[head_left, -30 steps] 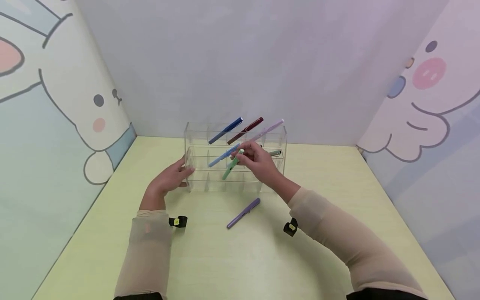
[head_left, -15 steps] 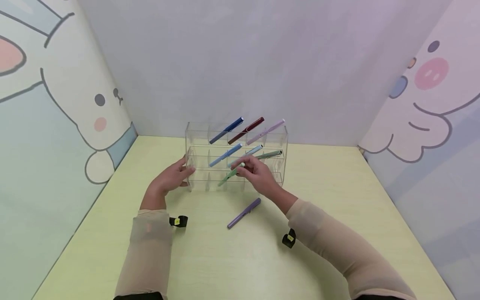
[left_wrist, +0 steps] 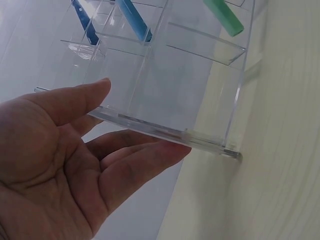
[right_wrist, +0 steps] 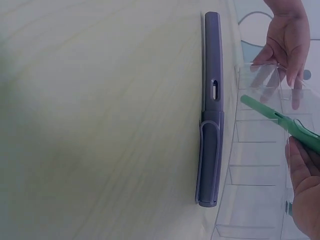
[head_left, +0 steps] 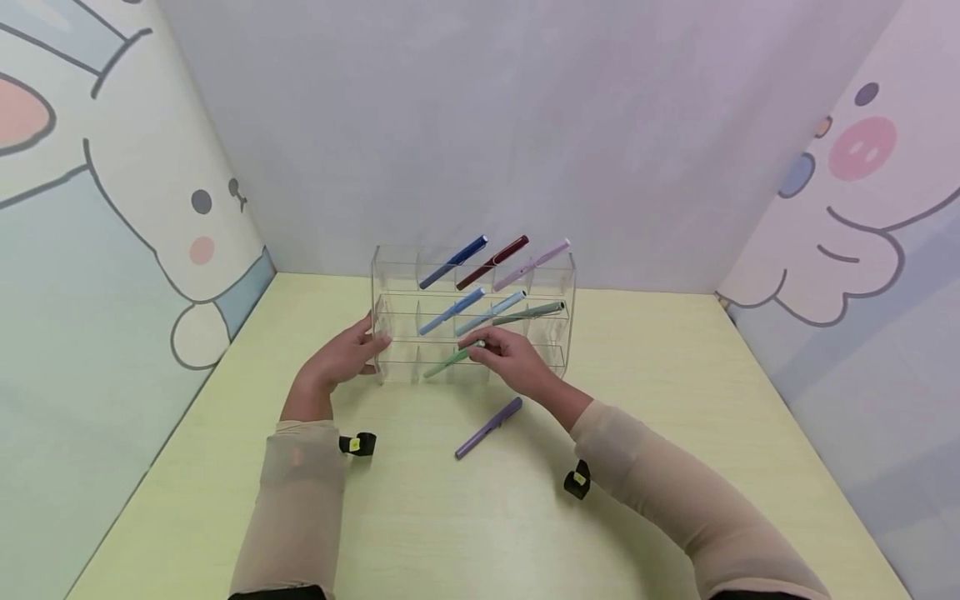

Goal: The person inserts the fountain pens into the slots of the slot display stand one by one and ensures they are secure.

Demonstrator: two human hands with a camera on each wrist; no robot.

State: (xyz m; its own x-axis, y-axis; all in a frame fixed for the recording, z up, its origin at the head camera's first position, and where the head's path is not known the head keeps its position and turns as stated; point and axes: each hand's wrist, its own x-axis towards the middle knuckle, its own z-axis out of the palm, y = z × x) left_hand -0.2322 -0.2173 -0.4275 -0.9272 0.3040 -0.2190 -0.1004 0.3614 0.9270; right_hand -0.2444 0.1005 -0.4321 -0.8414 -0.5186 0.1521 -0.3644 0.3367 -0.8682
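A clear acrylic pen rack [head_left: 395, 352] with three tiers stands at the back of the table. My left hand [head_left: 343, 357] grips its left side panel; in the left wrist view the thumb lies on one face and the fingers on the other. My right hand [head_left: 513, 360] pinches a light green pen [head_left: 447, 362] near its capped end. That pen slants over the lowest tier, its other end pointing left and down, as the right wrist view also shows [right_wrist: 270, 114]. Whether it touches the rack, I cannot tell. A purple pen [head_left: 488, 428] lies on the table before the rack.
Dark blue [head_left: 453, 262], dark red [head_left: 492, 262] and lilac [head_left: 532, 265] pens lean in the top tier. Blue [head_left: 452, 312], light blue [head_left: 491, 313] and dark green [head_left: 534, 312] pens sit in the middle tier. Walls with cartoon animals close in the table [head_left: 637, 358] behind and on both sides.
My right hand has lowered the light green pen from in front of the middle tier to the lowest tier, tilting it flatter. My left hand keeps its grip on the rack.
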